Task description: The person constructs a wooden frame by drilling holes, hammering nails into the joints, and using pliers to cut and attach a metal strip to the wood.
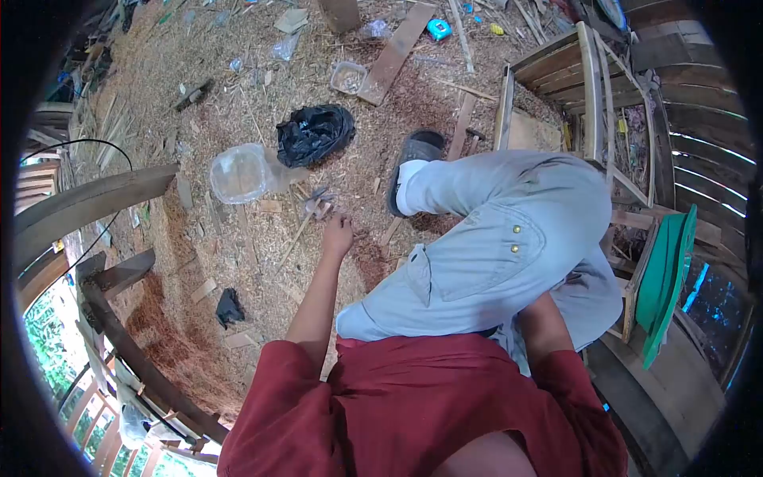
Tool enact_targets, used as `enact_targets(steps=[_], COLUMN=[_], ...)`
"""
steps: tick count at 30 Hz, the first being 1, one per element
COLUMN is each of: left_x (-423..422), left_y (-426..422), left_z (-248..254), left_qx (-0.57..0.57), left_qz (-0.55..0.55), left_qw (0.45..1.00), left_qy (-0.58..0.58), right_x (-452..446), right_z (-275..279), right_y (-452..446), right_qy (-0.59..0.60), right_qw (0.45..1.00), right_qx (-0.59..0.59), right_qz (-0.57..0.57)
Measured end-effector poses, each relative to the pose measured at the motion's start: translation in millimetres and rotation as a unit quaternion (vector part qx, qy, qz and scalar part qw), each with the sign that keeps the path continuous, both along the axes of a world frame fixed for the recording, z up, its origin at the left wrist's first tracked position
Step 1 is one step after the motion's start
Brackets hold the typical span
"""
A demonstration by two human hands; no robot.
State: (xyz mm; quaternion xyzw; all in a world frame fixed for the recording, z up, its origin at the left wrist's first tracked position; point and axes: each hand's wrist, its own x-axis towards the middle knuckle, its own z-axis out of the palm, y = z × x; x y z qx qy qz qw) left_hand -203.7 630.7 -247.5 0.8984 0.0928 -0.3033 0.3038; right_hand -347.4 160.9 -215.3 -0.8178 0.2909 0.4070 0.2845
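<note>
Left hand (338,232): reaching low to the floor (246,87), fingers curled; whether the grip pinches anything cannot be told.
Tool (319,199): metal, at the fingertips among wood scraps, on the floor beside the left hand; contact unclear. Its place suits the low seat, probably, being within easy reach.
Right hand: hidden behind the trousers (493,246); grip cannot be told. The forearm passes under the leg, perhaps for support.
Bag (314,137): black, crumpled, mouth open, ahead of the tool.
Clear tub (238,172): left of the bag, presumably kept near for storage.
Small tub (335,79): farther off, beside the board (397,54); contents too small to tell, perhaps contained to avoid loss in the shavings.
Tape measure (438,29): blue, near the board's far end.
Frame (591,95): wooden, at right, seemingly set aside from the hands.
</note>
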Motion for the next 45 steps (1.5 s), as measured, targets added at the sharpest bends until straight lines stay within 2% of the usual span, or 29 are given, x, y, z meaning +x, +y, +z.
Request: enact_targets(steps=[4, 7, 10, 13, 14, 17, 19, 20, 21, 22, 24, 26, 27, 28, 30, 33, 34, 36, 37, 38, 39, 40, 41, 42, 43, 44, 45], left_x=[-11, -5, 14, 39, 51, 65, 73, 73, 73, 75, 79, 94, 105, 103, 83, 126, 132, 161, 166, 184, 185, 184, 182, 185, 197, 201, 203], left_y=[20, 27, 37, 51, 44, 31, 44, 39, 33, 38, 43, 35, 36, 8, -72, -126, -160, -224, -266, -298, -332, -366, -391, -410, -427, -441, -448], left_z=[-16, -7, -18, -47, -24, 25, 27, 57, 100, 122, 171, 247, 274, 325, 408, 442, 447, 432, 427, 416, 406, 397, 384, 368, 333, 302, 280], left_qx=[0.003, -0.034, -0.047, -0.127, -0.139, -0.192, -0.203, -0.213, -0.222, -0.233, -0.261, -0.228, -0.265, -0.228, -0.249, -0.347, -0.377, -0.426, -0.393, -0.410, -0.456, -0.411, -0.406, -0.398, -0.420, -0.423, -0.365], left_qz=[0.028, 0.033, 0.023, 0.041, 0.089, 0.092, 0.101, 0.110, 0.116, 0.121, 0.172, 0.198, 0.168, 0.161, 0.127, 0.024, -0.019, -0.115, -0.155, -0.199, -0.222, -0.243, -0.254, -0.314, -0.317, -0.295, -0.318], left_qw=[0.999, 0.999, 0.998, 0.988, 0.986, 0.965, 0.957, 0.956, 0.956, 0.951, 0.927, 0.921, 0.904, 0.896, 0.859, 0.833, 0.828, 0.812, 0.826, 0.835, 0.827, 0.847, 0.855, 0.842, 0.837, 0.848, 0.863], left_qy=[0.018, -0.024, -0.042, -0.080, -0.019, -0.152, -0.179, -0.167, -0.152, -0.160, -0.205, -0.245, -0.289, -0.345, -0.429, -0.430, -0.413, -0.382, -0.372, -0.307, -0.240, -0.232, -0.197, -0.184, -0.154, -0.121, -0.147], right_x=[4, 8, 5, 13, 11, 25, 26, 7, -2, -10, -23, -31, -33, -34, -36, -33, -35, -35, -37, -38, -35, -33, -33, -33, -30, -29, -34], right_z=[5, 6, 2, 2, 3, 18, 17, -14, -49, -82, -87, -80, -79, -78, -80, -90, -104, -143, -142, -140, -107, -86, -87, -93, -98, -99, -95], right_y=[5, 10, 16, 25, 26, 41, 49, 46, 40, 34, 33, 30, 29, 30, 32, 32, 33, 25, 21, 17, 9, 2, -6, -16, -28, -43, -58], right_qy=[0.011, 0.013, 0.013, 0.010, 0.009, 0.016, -0.026, -0.138, -0.093, -0.046, -0.037, -0.047, -0.052, -0.055, -0.062, -0.072, -0.071, -0.078, -0.082, -0.085, -0.089, -0.092, -0.113, -0.133, -0.155, -0.190, -0.222], right_qw=[1.000, 1.000, 1.000, 0.999, 0.999, 0.997, 0.999, 0.987, 0.988, 0.986, 0.991, 0.994, 0.994, 0.995, 0.995, 0.995, 0.993, 0.994, 0.994, 0.994, 0.992, 0.983, 0.968, 0.946, 0.918, 0.890, 0.856], right_qx=[-0.008, -0.012, -0.018, -0.018, -0.019, -0.033, -0.009, 0.072, 0.114, 0.153, 0.130, 0.095, 0.089, 0.084, 0.077, 0.065, 0.059, 0.064, 0.063, 0.062, 0.054, 0.044, 0.027, 0.009, -0.011, -0.072, -0.134], right_qz=[0.010, 0.018, 0.022, 0.036, 0.038, 0.061, 0.039, -0.049, -0.044, -0.037, 0.001, 0.020, 0.021, 0.023, 0.015, -0.016, -0.068, 0.042, 0.027, 0.012, -0.071, -0.151, -0.224, -0.294, -0.364, -0.408, -0.447])
